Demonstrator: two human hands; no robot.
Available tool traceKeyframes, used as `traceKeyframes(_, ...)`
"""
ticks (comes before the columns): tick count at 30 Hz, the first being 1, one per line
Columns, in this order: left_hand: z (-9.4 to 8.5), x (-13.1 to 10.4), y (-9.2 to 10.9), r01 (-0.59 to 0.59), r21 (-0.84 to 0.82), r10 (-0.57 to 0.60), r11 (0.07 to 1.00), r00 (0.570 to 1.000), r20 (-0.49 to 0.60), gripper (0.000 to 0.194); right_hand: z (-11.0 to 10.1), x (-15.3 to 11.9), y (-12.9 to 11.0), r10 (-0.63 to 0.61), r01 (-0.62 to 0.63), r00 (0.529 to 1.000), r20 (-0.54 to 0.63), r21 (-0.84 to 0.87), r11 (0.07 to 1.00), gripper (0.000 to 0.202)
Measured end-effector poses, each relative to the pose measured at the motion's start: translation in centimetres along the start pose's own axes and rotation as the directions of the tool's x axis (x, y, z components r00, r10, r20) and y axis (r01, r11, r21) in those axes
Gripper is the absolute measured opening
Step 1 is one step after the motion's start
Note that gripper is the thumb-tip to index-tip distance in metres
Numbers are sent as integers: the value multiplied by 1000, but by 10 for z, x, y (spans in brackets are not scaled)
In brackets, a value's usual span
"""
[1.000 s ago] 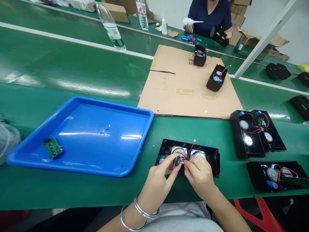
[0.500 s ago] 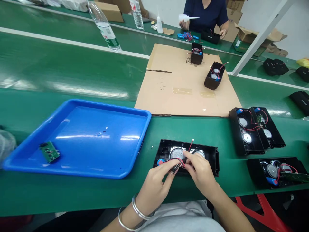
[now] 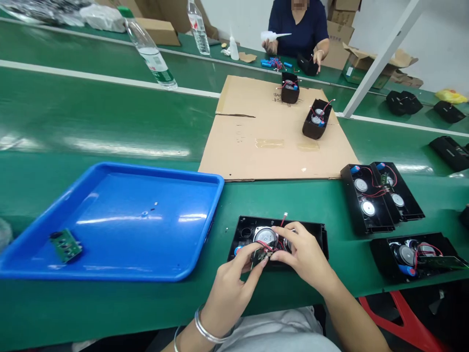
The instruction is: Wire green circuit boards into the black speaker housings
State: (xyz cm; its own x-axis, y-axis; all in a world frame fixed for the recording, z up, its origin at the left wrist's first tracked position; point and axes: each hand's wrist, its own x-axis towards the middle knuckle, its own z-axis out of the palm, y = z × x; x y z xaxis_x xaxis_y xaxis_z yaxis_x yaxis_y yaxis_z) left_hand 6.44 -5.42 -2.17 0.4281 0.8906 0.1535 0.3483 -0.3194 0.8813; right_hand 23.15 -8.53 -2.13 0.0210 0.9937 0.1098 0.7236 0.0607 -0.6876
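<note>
In front of me on the green table lies an open black speaker case (image 3: 244, 224), with a round silver speaker (image 3: 265, 236) inside. A second speaker is partly covered by my right hand. My left hand (image 3: 232, 281) pinches a small circuit board (image 3: 258, 256) over the case's front edge. Red and black wires (image 3: 266, 246) run beside the board. My right hand (image 3: 306, 254) has its thumb by the board and wires, its index finger apart from the thumb near the speaker's rim. A white plug (image 3: 285, 215) stands up on its wires behind the fingers. A blue cell (image 3: 237, 250) shows at left.
A blue tray (image 3: 146, 275) holding a green circuit board (image 3: 66, 246) stands left. At right are several open speaker cases (image 3: 346, 195). A cardboard sheet (image 3: 256, 164) bears two more cases. Across the table a person (image 3: 298, 29) holds a white nozzle bottle (image 3: 269, 36).
My right thumb and index finger have spread apart, and the circuit board in my left hand has turned. The camera view has shifted slightly. The person's case opposite has tilted.
</note>
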Motion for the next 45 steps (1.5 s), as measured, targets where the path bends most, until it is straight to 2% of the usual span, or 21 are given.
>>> traceKeyframes(2, 1, -1, 1, 11, 14, -10, 1000, 998, -54, 16, -4, 4, 3, 94, -95, 995, 12, 96, 991, 23)
traceKeyframes(4, 2, -2, 1, 36, 41, -32, 999, 995, -99, 18, -5, 6, 8, 181, -174, 983, -1, 276, 945, 19)
traceKeyframes(7, 5, -2, 0, 70, 81, -56, 994, 985, -162, 23, -3, 1, 14, 300, -242, 954, 5, 601, 762, 14)
traceKeyframes(9, 8, -1, 0, 98, 86, -82, 991, 981, -175, 26, -1, -5, 14, 335, -240, 942, 2, 702, 671, 15)
traceKeyframes(10, 9, 0, 0, 114, 80, -99, 990, 981, -168, 26, 0, -8, 13, 326, -232, 945, -3, 697, 678, 13)
traceKeyframes(11, 10, 0, 0, 127, 71, -115, 989, 981, -154, 26, 0, -11, 11, 289, -210, 957, -12, 658, 723, 9)
traceKeyframes(13, 11, 1, 0, 141, 41, -135, 989, 984, -115, 24, 0, -15, 6, 137, -97, 990, -40, 509, 855, 9)
traceKeyframes(15, 11, 2, 1, 140, 2, -140, 990, 988, -72, 23, 2, -17, 2, -33, 60, 996, -87, 327, 943, 17)
traceKeyframes(17, 10, 4, 3, 150, -39, -152, 988, 988, -31, 23, 5, -16, 1, -137, 164, 978, -154, 178, 970, 21)
traceKeyframes(20, 8, 6, 5, 190, -91, -189, 977, 982, 18, 23, 11, -15, 3, -210, 223, 953, -218, 35, 974, 22)
traceKeyframes(24, 5, 9, 7, 264, -149, -256, 953, 964, 72, 24, 13, -16, 7, -277, 271, 944, -180, -59, 961, 24)
traceKeyframes(27, 6, 10, 9, 277, -147, -267, 950, 960, 86, 23, 10, -17, 7, -304, 287, 946, -115, -139, 948, 28)
traceKeyframes(29, 7, 10, 9, 234, -113, -226, 966, 971, 77, 22, 10, -17, 5, -316, 293, 943, -107, -188, 938, 30)
traceKeyframes(35, 9, 4, 6, 72, -19, -72, 997, 996, 46, 16, 17, -18, 1, -316, 269, 924, -216, -220, 937, 30)
traceKeyframes(38, 9, 4, 4, 53, -9, -53, 999, 998, 22, 15, 22, -19, 3, -270, 219, 918, -290, -196, 956, 27)
traceKeyframes(40, 9, 5, 3, 44, -18, -44, 999, 999, 30, 14, 24, -20, 4, -206, 175, 922, -329, -122, 977, 25)
traceKeyframes(43, 8, 6, 2, 27, -45, -24, 999, 998, 53, 13, 28, -20, 5, -119, 110, 928, -352, -45, 993, 28)
traceKeyframes(45, 8, 6, 2, 20, -52, -18, 998, 999, 44, 12, 30, -20, 4, -113, 96, 927, -358, -66, 993, 30)
